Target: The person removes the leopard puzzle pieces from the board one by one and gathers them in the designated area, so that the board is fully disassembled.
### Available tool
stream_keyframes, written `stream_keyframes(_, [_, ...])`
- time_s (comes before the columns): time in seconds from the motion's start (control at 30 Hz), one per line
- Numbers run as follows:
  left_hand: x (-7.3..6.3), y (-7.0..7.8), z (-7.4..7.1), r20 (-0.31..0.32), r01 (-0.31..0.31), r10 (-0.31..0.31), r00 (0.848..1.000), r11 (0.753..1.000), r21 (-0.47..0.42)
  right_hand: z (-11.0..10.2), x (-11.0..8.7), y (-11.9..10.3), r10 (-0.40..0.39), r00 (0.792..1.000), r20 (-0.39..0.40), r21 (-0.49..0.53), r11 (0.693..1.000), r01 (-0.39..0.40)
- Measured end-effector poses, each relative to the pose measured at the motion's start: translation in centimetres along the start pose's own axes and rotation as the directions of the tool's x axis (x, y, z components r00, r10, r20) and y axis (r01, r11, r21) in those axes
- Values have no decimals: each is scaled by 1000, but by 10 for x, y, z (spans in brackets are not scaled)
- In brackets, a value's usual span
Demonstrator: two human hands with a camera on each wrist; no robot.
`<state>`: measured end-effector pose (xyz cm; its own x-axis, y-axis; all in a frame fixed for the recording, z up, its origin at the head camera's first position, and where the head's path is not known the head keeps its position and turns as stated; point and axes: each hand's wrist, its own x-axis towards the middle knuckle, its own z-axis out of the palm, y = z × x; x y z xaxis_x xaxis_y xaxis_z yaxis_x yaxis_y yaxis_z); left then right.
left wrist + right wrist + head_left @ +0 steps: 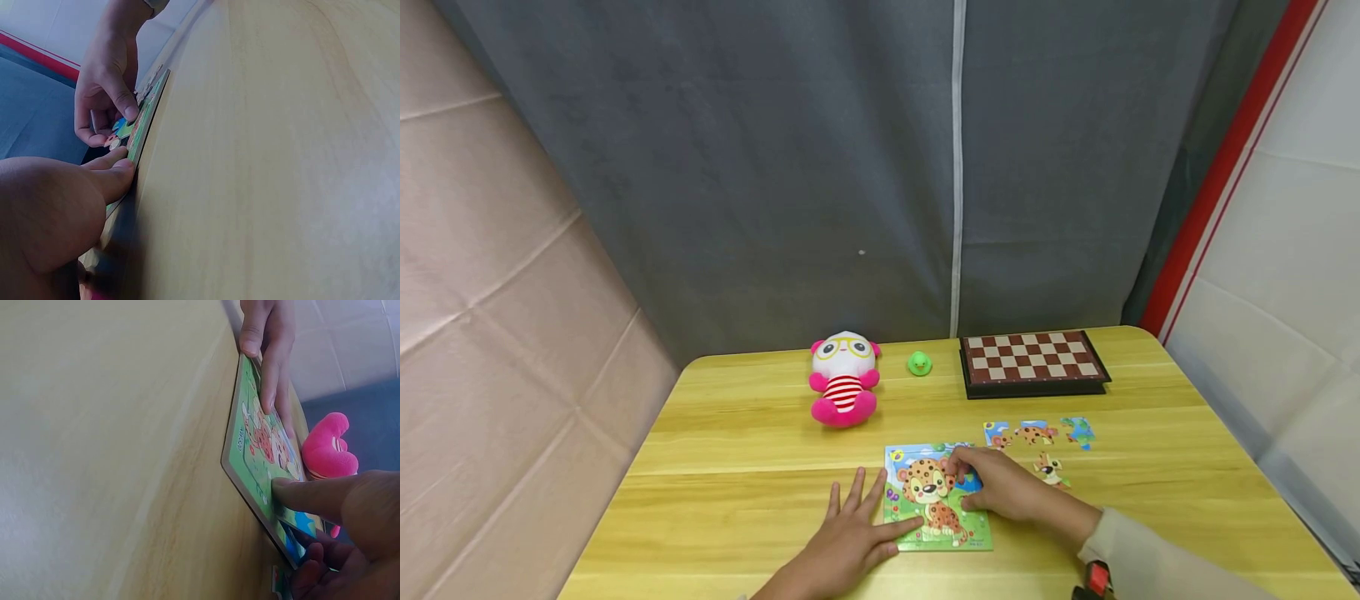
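A square jigsaw puzzle (898, 540) with a cartoon leopard lies flat near the table's front edge. Fingers spread, my left hand (850, 537) rests on its left side, thumb and index finger near the lower left edge. My right hand (1003, 486) reaches over the puzzle's right part. Between its thumb and curled fingers it pinches a green and blue puzzle piece (303, 521), which looks tilted over a dark gap in the board. The fingers partly hide that piece in the head view. Loose puzzle pieces (1078, 431) lie behind and right of the board.
A pink and white plush toy (843, 380) sits behind the puzzle. Beside it is a small green duck (919, 363). A folded chessboard (1034, 364) lies at the table's back right. Grey curtain (820, 183) hangs behind the wooden table (715, 475).
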<state>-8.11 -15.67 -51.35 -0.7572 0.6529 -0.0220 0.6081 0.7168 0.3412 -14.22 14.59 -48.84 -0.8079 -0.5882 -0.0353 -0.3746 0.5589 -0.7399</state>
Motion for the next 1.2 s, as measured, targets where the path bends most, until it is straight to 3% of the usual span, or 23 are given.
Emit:
stream_keyframes(0.27, [0,0,0,3,1,-1,1000,1000,1,2,0,0,-15,1000,2,49,999,15])
stream_keyframes(1.2, [1,-3,4,23,11,-11,1000,1000,-6,-3,3,-4,-30,1000,9,53,998,29])
